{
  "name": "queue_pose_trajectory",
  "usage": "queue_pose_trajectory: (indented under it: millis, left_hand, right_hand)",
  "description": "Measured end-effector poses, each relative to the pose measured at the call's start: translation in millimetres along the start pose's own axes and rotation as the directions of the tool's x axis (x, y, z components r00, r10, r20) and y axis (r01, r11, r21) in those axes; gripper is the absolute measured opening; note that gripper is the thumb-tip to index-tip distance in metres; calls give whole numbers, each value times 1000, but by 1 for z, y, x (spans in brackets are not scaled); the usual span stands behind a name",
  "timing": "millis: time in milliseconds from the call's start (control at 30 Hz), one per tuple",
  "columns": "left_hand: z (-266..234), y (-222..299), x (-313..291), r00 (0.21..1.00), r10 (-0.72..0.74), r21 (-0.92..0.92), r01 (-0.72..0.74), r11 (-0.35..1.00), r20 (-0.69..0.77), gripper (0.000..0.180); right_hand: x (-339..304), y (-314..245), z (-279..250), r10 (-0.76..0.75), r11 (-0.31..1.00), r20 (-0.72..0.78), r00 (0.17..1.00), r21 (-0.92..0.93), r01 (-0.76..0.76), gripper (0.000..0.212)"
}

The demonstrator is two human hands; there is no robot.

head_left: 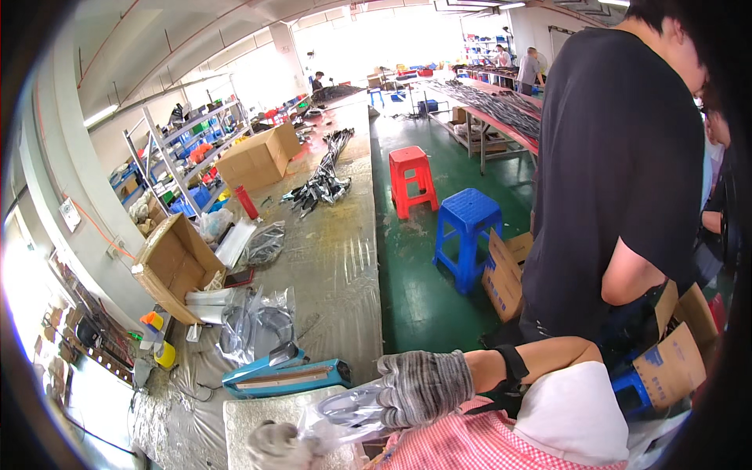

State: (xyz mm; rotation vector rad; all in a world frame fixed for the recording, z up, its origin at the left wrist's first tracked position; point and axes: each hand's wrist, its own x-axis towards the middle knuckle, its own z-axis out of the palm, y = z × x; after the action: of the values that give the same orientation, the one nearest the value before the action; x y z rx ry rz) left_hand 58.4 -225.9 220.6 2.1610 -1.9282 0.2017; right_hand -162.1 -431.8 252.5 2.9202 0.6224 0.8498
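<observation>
My right hand (423, 388), in a grey knitted glove, is closed on a clear plastic bag (348, 415) with a dark looped cable inside. My left hand (274, 446), also gloved and somewhat blurred, grips the bag's left end close to the lower edge of the view. Beneath them lies a pale, speckled pad (243, 415). Just beyond the bag stands a long blue bag sealer (290, 377) with its arm raised at an angle. Another clear bag with coiled cable (254, 329) rests behind the sealer.
An open cardboard box (172, 270) and yellow bottles (163, 352) occupy the table's left side. Farther along lie a dark cable bundle (321, 184) and a large carton (254, 160). Red (411, 180) and blue (468, 231) stools stand right of the table, near a person in black (619, 164).
</observation>
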Motion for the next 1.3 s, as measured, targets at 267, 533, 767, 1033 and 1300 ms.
queue_pose_trajectory:
  millis: [267,533,767,1033,1300]
  left_hand:
    - [-31,-3,13,987,48,-534,-122,837,-150,41]
    - [92,-5,-13,967,-173,-980,195,32,186,50]
    - [142,23,-52,823,-543,-985,119,-123,167,27]
    - [40,-44,-32,659,-748,-841,360,404,-78,28]
    - [90,-149,2,788,-606,-351,601,718,109,20]
  right_hand:
    - [-14,-5,-12,110,994,-123,986,12,-110,16]
    - [11,-25,-23,-50,998,-166,985,14,53,16]
    - [26,-35,-12,-67,997,44,997,43,65,18]
    - [50,-20,28,165,962,-55,985,229,-148,18]
    - [45,-32,191,376,485,636,673,484,-728,45]
